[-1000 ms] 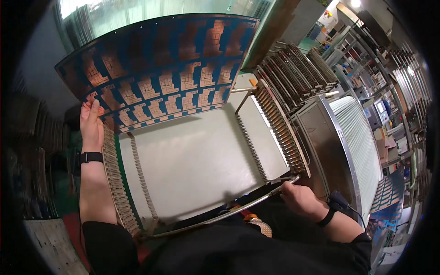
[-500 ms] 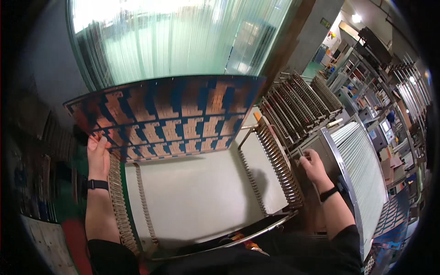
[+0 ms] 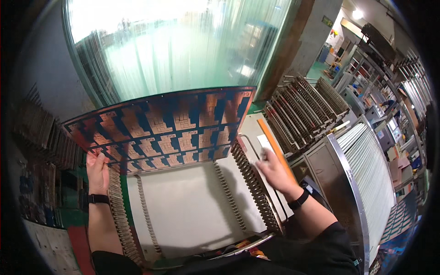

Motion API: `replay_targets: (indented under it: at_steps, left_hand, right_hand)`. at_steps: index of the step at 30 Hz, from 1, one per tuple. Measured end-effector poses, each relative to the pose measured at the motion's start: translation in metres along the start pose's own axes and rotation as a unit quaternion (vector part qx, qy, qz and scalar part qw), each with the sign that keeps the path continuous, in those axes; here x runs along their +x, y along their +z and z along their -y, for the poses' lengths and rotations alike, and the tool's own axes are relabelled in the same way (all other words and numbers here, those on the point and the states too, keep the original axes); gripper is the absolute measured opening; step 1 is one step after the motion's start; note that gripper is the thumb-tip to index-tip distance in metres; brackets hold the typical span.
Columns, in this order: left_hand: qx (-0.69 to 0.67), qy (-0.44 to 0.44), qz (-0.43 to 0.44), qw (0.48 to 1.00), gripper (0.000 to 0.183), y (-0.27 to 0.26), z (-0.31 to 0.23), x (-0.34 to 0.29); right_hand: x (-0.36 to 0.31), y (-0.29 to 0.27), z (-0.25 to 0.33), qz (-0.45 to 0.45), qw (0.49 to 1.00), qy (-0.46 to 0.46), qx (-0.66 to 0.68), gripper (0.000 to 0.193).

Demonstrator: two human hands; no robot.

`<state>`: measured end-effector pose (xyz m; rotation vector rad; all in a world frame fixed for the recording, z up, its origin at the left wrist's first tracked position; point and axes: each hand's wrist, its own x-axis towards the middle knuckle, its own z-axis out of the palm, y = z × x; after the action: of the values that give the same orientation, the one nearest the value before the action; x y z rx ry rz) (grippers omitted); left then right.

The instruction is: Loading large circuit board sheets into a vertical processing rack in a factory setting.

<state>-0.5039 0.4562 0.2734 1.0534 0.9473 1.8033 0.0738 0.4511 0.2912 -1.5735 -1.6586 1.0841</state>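
Note:
A large circuit board panel [image 3: 174,133], dark blue with rows of copper-coloured patterns, stands tilted over the far part of a rack with coiled-spring rows [image 3: 256,188]. My left hand [image 3: 97,172] pinches the panel's lower left edge, thumb on the near face. My right hand [image 3: 275,172] is apart from the panel, above the rack's right side. It is slightly blurred, and its fingers look spread with nothing in them. A white flat surface [image 3: 188,201] lies between the spring rows, below the panel.
At the right stands a metal-framed machine with a bed of pale rollers [image 3: 366,160]. Several empty spring racks [image 3: 307,110] are stacked beyond it. An orange bar [image 3: 277,146] runs beside my right hand. Ribbed translucent sheeting [image 3: 169,50] hangs at the back.
My right hand has moved left, closer to the panel and over the rack's right side. The panel, still in my left hand, sits slightly lower and further left in view. The view has shifted a little.

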Motion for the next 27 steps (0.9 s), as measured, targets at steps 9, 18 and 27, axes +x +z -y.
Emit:
replay_targets:
  at_steps: [9, 18, 27]
  left_hand:
    - [-0.002, 0.004, 0.007, 1.000, 0.042, 0.003, -0.005, -0.009]
    - [0.037, 0.010, -0.025, 0.999, 0.048, 0.011, -0.005, -0.006]
    - [-0.033, 0.006, 0.001, 0.999, 0.056, 0.013, 0.000, -0.006]
  right_hand:
    - [0.053, 0.033, 0.117, -0.074, 0.958, -0.251, 0.114, 0.055]
    - [0.033, 0.061, 0.087, -0.196, 0.915, -0.351, 0.045, 0.061]
    - [0.006, 0.060, 0.093, -0.179, 0.897, -0.403, 0.025, 0.054]
